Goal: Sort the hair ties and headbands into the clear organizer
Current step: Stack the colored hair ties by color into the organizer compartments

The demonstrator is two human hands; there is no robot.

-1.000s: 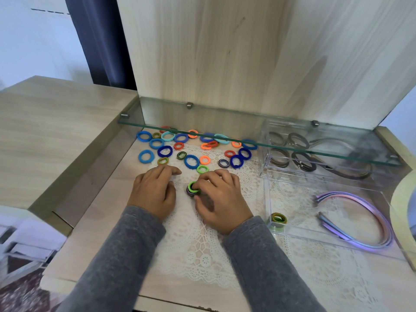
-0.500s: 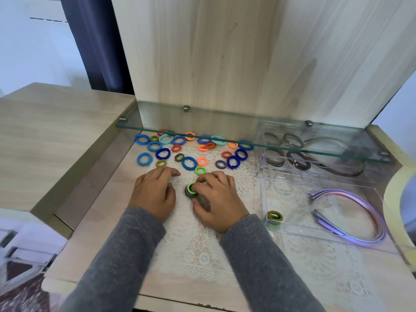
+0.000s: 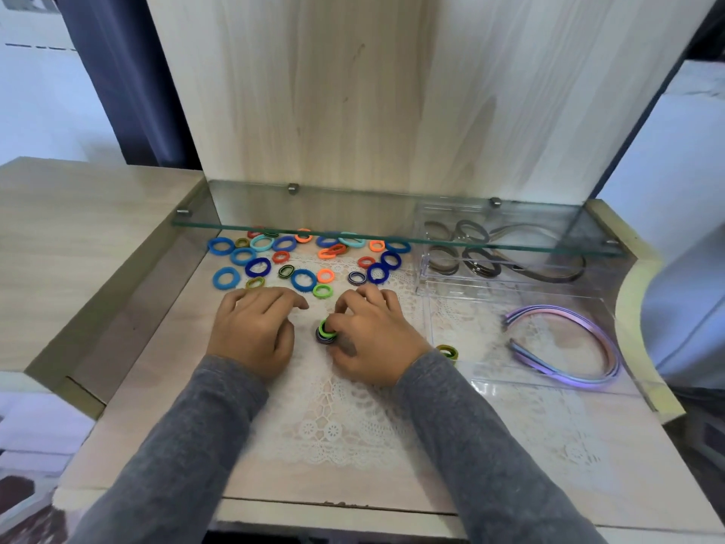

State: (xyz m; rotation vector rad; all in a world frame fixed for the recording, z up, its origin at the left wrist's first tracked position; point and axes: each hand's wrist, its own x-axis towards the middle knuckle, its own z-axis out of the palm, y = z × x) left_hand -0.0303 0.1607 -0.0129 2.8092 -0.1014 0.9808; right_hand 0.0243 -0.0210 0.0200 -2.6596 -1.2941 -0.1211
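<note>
At frame centre, stacked hair ties (image 3: 325, 332) are pinched by the right hand (image 3: 374, 335); the left hand (image 3: 253, 327) is rested, relaxed, alongside.

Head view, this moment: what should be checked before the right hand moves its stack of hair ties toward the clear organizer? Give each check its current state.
1. Grip: the right hand pinches the stack of ties, green one on top: ok.
2. Left hand holds nothing and rests on the lace mat: ok.
3. Way to the clear organizer: nothing lies between: ok.
4. Room in its front compartment, beside the olive ties and purple headbands: ok.
5. Sorting finished: not ok, loose ties lie on the table below the glass shelf.
6. Count of ties in the stack: cannot tell, fingers hide part.
</note>
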